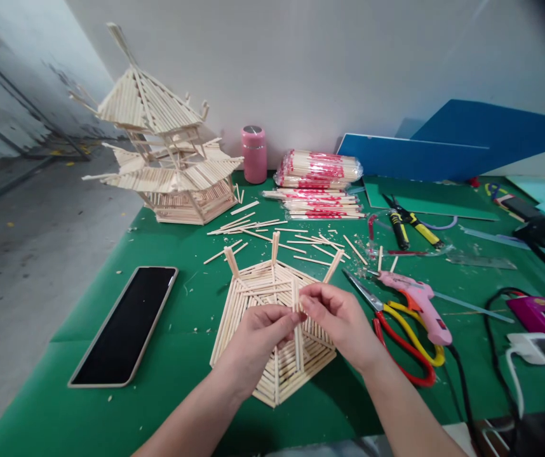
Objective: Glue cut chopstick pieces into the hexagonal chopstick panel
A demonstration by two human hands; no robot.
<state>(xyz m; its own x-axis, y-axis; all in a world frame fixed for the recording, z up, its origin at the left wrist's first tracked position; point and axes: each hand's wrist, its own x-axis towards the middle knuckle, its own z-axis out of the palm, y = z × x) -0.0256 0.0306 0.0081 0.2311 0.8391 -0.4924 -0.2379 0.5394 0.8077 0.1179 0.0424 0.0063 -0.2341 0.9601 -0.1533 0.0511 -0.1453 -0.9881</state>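
Between both hands stands a short bundle of wooden sticks [298,346], held nearly upright over a hexagonal stick panel [244,324]. My left hand [265,333] pinches it from the left with thumb and fingers. From the right, my right hand [336,317] pinches the same bundle a little higher. Several short stick posts [275,249] rise from the panel's far corners. The hands hide part of the panel's middle. I cannot tell whether the bundle's lower end touches the panel.
A stick pagoda model [168,152] stands back left; a phone [124,327] lies left. Loose sticks [248,225], wrapped stick packs [320,184] and a pink flask [254,155] are behind. Right are scissors [408,346], a pink glue gun [420,301], pliers [413,225] and cables [460,381].
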